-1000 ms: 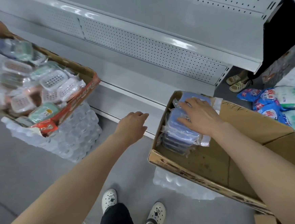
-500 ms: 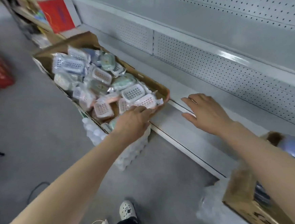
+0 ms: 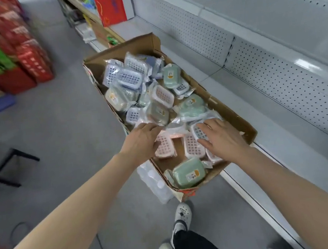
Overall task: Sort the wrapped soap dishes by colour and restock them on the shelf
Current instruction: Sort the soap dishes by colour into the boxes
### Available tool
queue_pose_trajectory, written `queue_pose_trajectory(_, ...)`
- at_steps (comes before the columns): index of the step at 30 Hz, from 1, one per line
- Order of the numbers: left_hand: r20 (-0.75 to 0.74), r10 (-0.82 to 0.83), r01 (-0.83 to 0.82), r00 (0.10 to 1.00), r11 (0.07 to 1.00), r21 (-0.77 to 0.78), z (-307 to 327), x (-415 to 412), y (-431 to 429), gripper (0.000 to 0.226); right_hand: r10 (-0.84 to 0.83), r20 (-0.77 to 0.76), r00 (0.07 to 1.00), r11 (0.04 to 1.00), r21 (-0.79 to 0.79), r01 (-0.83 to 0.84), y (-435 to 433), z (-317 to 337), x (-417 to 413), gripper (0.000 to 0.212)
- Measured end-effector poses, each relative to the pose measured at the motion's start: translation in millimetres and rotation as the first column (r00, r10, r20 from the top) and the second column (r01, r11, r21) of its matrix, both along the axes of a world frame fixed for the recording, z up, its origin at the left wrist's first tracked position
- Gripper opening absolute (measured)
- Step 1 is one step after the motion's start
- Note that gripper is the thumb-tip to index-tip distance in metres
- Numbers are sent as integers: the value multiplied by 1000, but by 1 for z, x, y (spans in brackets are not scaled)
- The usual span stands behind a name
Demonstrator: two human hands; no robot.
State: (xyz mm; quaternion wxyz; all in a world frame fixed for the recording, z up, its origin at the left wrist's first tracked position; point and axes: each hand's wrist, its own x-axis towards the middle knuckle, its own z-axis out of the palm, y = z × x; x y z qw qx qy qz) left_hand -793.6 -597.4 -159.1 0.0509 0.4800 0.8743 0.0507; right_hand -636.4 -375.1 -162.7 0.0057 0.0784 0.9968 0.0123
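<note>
A long cardboard box (image 3: 235, 116) holds several wrapped soap dishes in blue, green, pink and cream. My left hand (image 3: 140, 140) reaches in over a pink dish (image 3: 164, 147), its fingertips touching the crinkled wrappers. My right hand (image 3: 222, 137) hovers with spread fingers above a blue-white dish (image 3: 198, 131) and a pink one (image 3: 193, 147). A green dish (image 3: 188, 172) lies at the near end of the box. Neither hand holds anything.
The grey metal shelf (image 3: 266, 112) with a perforated back runs along the right. The box rests on shrink-wrapped bottles (image 3: 154, 182). Red cartons (image 3: 15, 47) stack at far left; a black stool leg (image 3: 5, 166) stands on the floor. My shoes (image 3: 182, 215) are below.
My view swung left from the box of blue dishes to the mixed box. Both hands moved into this box; the right hand left the shelf edge.
</note>
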Motion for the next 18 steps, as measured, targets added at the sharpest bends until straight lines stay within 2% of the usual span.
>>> queue_pose_trajectory(9,67,75,-73,995,997,-30,-27,-118,31,53,-1,128,992,998,-63,9,38,-30,-140,58)
queue_pose_trajectory(12,81,69,-67,994,997,-36,-39,-170,41,56,-7,140,990,999,-51,15,42,-39,-187,55)
queue_pose_trajectory(18,103,0,3,995,999,-36,-63,-304,68,65,-175,146,974,978,-90,189,49,-55,-290,54)
